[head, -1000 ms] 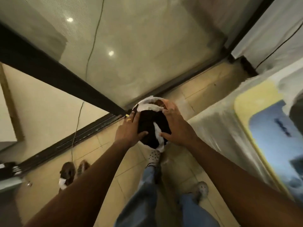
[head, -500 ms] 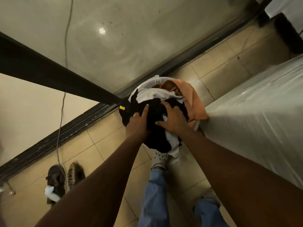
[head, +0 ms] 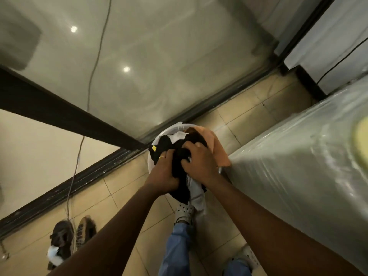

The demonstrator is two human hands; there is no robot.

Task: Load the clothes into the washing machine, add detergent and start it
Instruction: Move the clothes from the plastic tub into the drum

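Note:
A white plastic basin (head: 159,136) stands on the tiled floor, heaped with clothes. A black garment (head: 178,164) lies on top, with a white piece (head: 178,135) and an orange cloth (head: 220,152) behind it. My left hand (head: 162,175) clutches the black garment on its left side. My right hand (head: 199,163) grips the same bundle from the right, fingers dug into the fabric. The washing machine (head: 302,156), wrapped in clear plastic film, stands directly right of the basin. No detergent is in view.
A glass sliding door with a dark frame (head: 65,116) runs along the left and far side. A pair of brown shoes (head: 72,236) lies on the floor at lower left, with a thin cable hanging above them. My feet in pale clogs (head: 184,212) stand just before the basin.
Both hands have closed deeper into the black garment and gathered it into a tighter bundle. The view has swung, showing more of the basin and the orange cloth.

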